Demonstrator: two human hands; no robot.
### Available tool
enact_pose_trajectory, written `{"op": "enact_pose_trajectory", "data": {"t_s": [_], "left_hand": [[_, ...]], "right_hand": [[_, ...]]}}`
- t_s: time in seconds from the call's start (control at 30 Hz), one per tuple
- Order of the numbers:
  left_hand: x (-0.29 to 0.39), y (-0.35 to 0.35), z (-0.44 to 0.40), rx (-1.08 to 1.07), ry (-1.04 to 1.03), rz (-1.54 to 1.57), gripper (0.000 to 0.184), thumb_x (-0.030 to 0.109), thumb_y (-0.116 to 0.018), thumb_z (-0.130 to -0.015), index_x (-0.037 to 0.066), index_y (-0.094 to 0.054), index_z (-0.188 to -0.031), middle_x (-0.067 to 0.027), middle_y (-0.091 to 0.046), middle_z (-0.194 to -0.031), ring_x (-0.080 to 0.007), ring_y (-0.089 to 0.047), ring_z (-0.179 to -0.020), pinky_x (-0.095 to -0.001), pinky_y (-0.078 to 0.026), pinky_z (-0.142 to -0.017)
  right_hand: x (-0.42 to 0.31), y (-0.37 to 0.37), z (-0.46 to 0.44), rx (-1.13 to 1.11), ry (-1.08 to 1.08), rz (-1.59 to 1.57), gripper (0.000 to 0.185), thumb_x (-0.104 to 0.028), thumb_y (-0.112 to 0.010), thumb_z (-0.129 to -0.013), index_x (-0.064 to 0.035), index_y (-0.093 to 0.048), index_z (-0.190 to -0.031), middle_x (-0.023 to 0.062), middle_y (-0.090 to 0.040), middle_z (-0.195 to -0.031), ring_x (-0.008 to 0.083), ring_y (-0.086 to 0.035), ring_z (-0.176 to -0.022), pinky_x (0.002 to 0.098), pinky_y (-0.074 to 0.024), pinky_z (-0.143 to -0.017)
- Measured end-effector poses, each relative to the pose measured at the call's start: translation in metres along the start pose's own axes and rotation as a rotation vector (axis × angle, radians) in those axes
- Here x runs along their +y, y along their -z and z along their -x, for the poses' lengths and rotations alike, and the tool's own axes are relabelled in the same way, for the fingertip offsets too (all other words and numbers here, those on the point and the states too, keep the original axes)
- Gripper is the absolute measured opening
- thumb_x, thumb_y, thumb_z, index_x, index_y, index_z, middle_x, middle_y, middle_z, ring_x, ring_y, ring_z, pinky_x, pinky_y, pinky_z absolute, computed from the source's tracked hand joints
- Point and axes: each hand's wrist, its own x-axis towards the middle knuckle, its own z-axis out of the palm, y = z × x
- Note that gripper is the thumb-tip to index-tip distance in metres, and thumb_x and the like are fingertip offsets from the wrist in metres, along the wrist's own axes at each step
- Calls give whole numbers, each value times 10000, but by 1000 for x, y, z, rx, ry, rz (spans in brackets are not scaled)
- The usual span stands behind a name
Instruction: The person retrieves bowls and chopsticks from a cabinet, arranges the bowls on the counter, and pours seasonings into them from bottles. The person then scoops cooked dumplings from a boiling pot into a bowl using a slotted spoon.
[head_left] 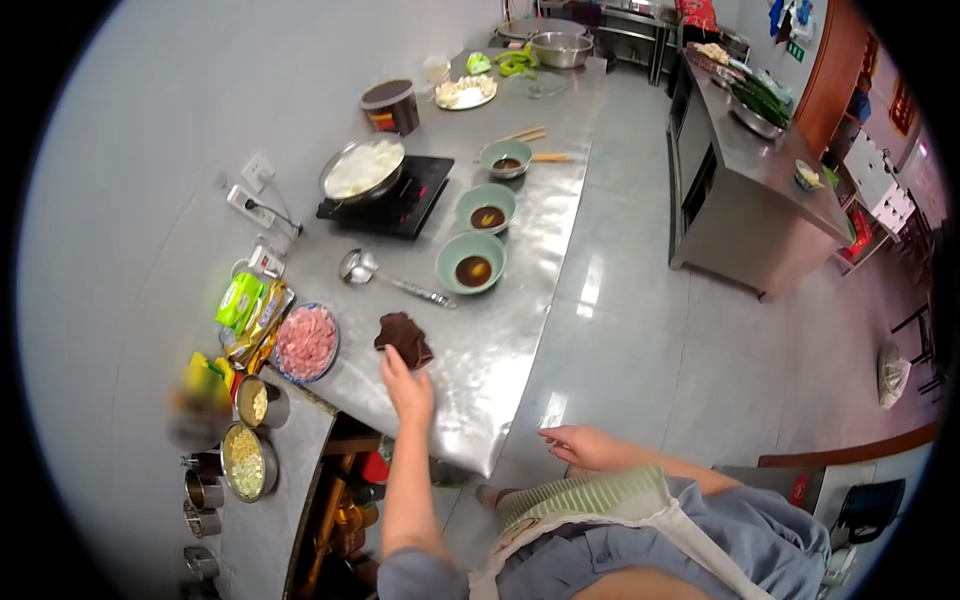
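On the near part of the steel table point(470, 375), my left hand point(408, 392) has its fingers closed on the edge of a crumpled dark brown cloth point(403, 336). A plate of raw pinkish meat pieces point(307, 342) stands just left of the cloth. Beyond it lies a metal ladle point(405, 287). My right hand point(582, 446) hangs past the table's right edge, its fingers loosely apart and nothing visible in them. Three pale green bowls with dark sauce line the table's right side, the nearest bowl point(471, 262) closest to the cloth.
A pan of white contents point(364, 168) sits on a black induction cooker point(425, 195) by the wall. Behind are a brown tub point(390, 106) and chopsticks point(527, 134). Metal pots of chopped ingredients point(249, 462) stand lower left. Another steel counter point(735, 190) is across the aisle.
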Motion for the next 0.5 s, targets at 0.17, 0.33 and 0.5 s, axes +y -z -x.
{"op": "enact_pose_trajectory", "data": {"t_s": [0.17,0.33,0.5], "left_hand": [[15,-27,-41,-81,256,-124,930,127,-682,-887,82,-59,-1577,-265,-316,-1477,-435,-420,-1307,-456,-397,-1078],[21,-63,-51,-1,441,-231,862,169,-671,-894,107,-138,-1568,-223,-419,-1339,-417,-539,-1160,-471,-475,-953],[2,-100,-55,242,259,-243,561,97,-673,-827,24,-533,-1365,-202,-529,-1142,-404,-581,-1035,-465,-485,-892]], "right_hand": [[21,64,28,117,-116,-21,357,-190,-618,-922,-66,-593,-1256,153,-706,-1041,354,-681,-937,419,-552,-804],[69,92,18,-127,-109,40,379,-209,-647,-906,-87,-592,-1260,154,-704,-1045,358,-677,-932,428,-545,-800],[126,134,-18,-189,-100,13,359,-201,-657,-894,-86,-608,-1232,153,-703,-1030,375,-667,-934,435,-539,-799]]}}
